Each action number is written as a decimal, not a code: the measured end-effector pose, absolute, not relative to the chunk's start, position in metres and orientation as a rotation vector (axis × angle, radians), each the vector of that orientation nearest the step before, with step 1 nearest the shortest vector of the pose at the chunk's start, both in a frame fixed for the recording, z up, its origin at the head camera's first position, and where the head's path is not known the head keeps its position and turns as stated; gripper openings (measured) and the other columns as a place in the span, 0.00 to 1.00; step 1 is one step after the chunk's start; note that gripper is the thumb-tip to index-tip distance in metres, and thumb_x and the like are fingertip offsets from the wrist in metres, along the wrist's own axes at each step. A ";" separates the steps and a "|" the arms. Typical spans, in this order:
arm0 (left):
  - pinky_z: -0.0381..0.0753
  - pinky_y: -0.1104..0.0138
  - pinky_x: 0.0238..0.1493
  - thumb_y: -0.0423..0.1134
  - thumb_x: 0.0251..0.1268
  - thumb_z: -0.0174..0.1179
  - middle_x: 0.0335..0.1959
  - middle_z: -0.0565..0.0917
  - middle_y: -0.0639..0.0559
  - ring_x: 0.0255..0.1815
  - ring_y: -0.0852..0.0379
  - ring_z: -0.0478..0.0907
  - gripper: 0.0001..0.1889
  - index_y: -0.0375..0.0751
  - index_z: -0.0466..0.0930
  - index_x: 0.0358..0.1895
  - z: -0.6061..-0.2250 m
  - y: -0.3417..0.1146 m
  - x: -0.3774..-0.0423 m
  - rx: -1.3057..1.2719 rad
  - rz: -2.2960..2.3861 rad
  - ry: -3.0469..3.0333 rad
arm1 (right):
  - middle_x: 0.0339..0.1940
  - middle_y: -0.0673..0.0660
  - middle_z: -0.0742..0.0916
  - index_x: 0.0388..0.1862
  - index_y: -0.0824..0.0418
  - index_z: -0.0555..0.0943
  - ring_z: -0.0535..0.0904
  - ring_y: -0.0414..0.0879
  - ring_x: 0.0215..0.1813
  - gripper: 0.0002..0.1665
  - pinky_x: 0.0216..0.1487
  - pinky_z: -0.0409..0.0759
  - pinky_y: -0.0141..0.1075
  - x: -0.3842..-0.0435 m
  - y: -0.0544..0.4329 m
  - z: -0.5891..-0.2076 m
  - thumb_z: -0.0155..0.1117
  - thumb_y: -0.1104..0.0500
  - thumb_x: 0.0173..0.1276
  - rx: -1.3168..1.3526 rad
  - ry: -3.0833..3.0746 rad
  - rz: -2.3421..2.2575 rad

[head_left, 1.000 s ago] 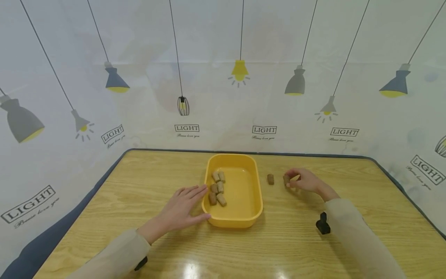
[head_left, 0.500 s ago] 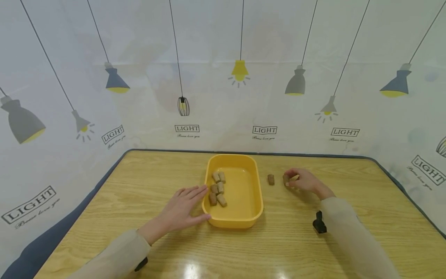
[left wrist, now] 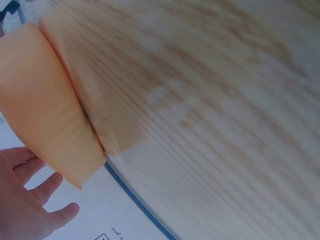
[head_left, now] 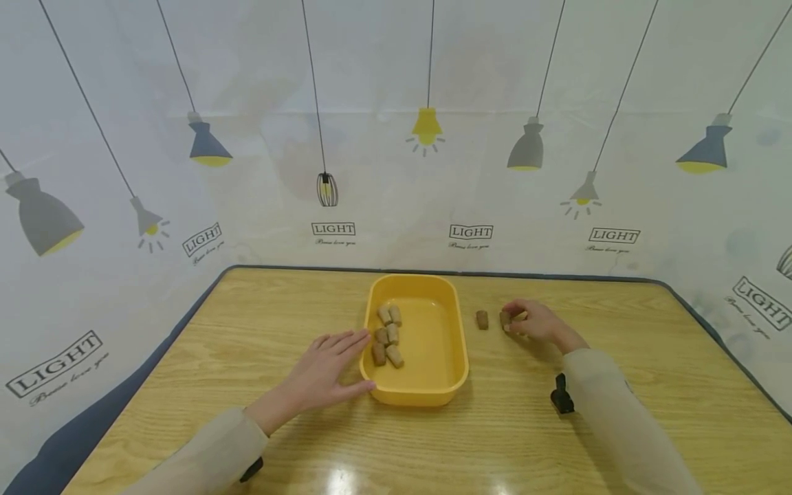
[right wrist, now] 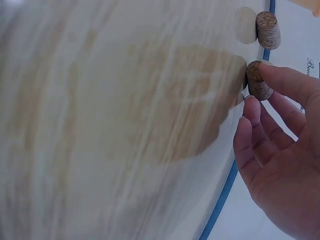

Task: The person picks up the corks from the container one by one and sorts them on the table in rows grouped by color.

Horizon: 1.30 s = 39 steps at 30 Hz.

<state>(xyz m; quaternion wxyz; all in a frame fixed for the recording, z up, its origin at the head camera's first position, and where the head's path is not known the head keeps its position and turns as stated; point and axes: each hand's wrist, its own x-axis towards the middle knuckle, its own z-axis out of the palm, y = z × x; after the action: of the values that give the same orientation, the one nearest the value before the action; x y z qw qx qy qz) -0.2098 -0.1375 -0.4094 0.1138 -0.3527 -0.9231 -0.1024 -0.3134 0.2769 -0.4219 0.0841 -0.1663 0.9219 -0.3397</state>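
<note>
My left hand (head_left: 324, 368) lies at the left rim of the yellow plastic tub (head_left: 462, 347), fingers straight and spread. In the left wrist view its fingertips are against the outside of the tub (left wrist: 55, 105). To the right of the tub, my right hand (head_left: 537, 322) pinches a brown cork (head_left: 505, 320) between thumb and fingers. The right wrist view shows that same cork (right wrist: 259, 87) upright close at the tabletop, thumb on one side. A second loose cork (head_left: 482, 320) stands between it and the tub.
Several corks, tan ones (head_left: 394, 355) and darker brown ones (head_left: 379, 355), lie along the left side inside the tub. The wooden table (head_left: 297, 454) ends at a dark blue edge by the lamp-printed backdrop (head_left: 396, 82).
My right hand has slid slightly left with the pinched cork, closer to the loose cork. The left hand and the tub have stayed in place.
</note>
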 end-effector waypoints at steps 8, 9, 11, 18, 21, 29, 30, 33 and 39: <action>0.57 0.47 0.55 0.67 0.55 0.45 0.64 0.62 0.48 0.61 0.45 0.59 0.40 0.40 0.62 0.63 -0.409 -0.138 -0.209 -1.044 -0.312 -2.682 | 0.50 0.71 0.72 0.56 0.73 0.66 0.74 0.54 0.39 0.26 0.34 0.75 0.40 -0.312 0.276 -0.420 0.56 0.66 0.59 -0.465 2.727 -1.020; 0.57 0.47 0.55 0.66 0.56 0.44 0.64 0.62 0.48 0.61 0.45 0.59 0.40 0.39 0.62 0.63 -0.409 -0.138 -0.209 -1.045 -0.310 -2.681 | 0.51 0.71 0.71 0.57 0.73 0.65 0.74 0.55 0.40 0.27 0.35 0.74 0.41 -0.312 0.277 -0.419 0.56 0.66 0.59 -0.461 2.732 -1.016; 0.57 0.47 0.56 0.67 0.56 0.44 0.64 0.61 0.48 0.61 0.45 0.59 0.40 0.39 0.62 0.63 -0.409 -0.138 -0.209 -1.047 -0.305 -2.684 | 0.52 0.71 0.71 0.58 0.72 0.65 0.73 0.57 0.42 0.27 0.37 0.74 0.44 -0.311 0.278 -0.415 0.55 0.64 0.60 -0.458 2.762 -1.001; 0.56 0.47 0.56 0.66 0.56 0.44 0.64 0.61 0.48 0.61 0.46 0.59 0.39 0.39 0.62 0.63 -0.408 -0.137 -0.209 -1.042 -0.297 -2.692 | 0.50 0.71 0.73 0.56 0.71 0.67 0.71 0.61 0.46 0.26 0.41 0.71 0.48 -0.312 0.271 -0.396 0.57 0.60 0.62 -0.579 2.866 -1.014; 0.56 0.47 0.56 0.66 0.56 0.44 0.64 0.62 0.47 0.61 0.46 0.59 0.40 0.39 0.62 0.63 -0.409 -0.137 -0.210 -1.039 -0.287 -2.698 | 0.50 0.69 0.74 0.56 0.69 0.68 0.73 0.57 0.43 0.26 0.39 0.72 0.46 -0.313 0.261 -0.384 0.57 0.58 0.62 -0.609 2.866 -1.018; 0.57 0.47 0.55 0.67 0.55 0.44 0.64 0.61 0.48 0.61 0.45 0.59 0.40 0.40 0.62 0.63 -0.412 -0.138 -0.211 -1.037 -0.298 -2.685 | 0.49 0.62 0.76 0.56 0.64 0.70 0.73 0.50 0.37 0.25 0.39 0.72 0.42 -0.315 0.216 -0.352 0.59 0.57 0.61 -0.703 2.821 -1.025; 0.57 0.47 0.55 0.67 0.55 0.44 0.64 0.61 0.48 0.61 0.45 0.59 0.40 0.40 0.61 0.64 -0.412 -0.138 -0.211 -1.035 -0.298 -2.688 | 0.49 0.62 0.76 0.56 0.65 0.70 0.73 0.50 0.37 0.25 0.40 0.72 0.43 -0.315 0.210 -0.349 0.59 0.57 0.61 -0.732 2.817 -1.028; 0.56 0.47 0.56 0.67 0.56 0.43 0.64 0.60 0.48 0.61 0.45 0.58 0.40 0.41 0.60 0.64 -0.412 -0.138 -0.211 -1.028 -0.295 -2.700 | 0.48 0.62 0.77 0.55 0.64 0.71 0.73 0.49 0.37 0.25 0.41 0.73 0.42 -0.317 0.192 -0.340 0.60 0.57 0.60 -0.802 2.819 -1.017; 0.53 0.48 0.58 0.68 0.55 0.43 0.64 0.61 0.46 0.62 0.47 0.57 0.42 0.39 0.58 0.65 -0.410 -0.138 -0.208 -0.981 -0.296 -2.725 | 0.46 0.60 0.79 0.54 0.61 0.72 0.74 0.48 0.36 0.23 0.40 0.73 0.40 -0.320 0.158 -0.327 0.61 0.56 0.60 -0.912 2.815 -0.968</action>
<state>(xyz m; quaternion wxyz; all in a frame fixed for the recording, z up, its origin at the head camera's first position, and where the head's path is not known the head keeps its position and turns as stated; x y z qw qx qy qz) -0.2085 -0.1376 -0.4104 0.1149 -0.3346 -0.9299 -0.1009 -0.3203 0.1580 -0.3269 0.0142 -0.2928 0.9041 -0.3108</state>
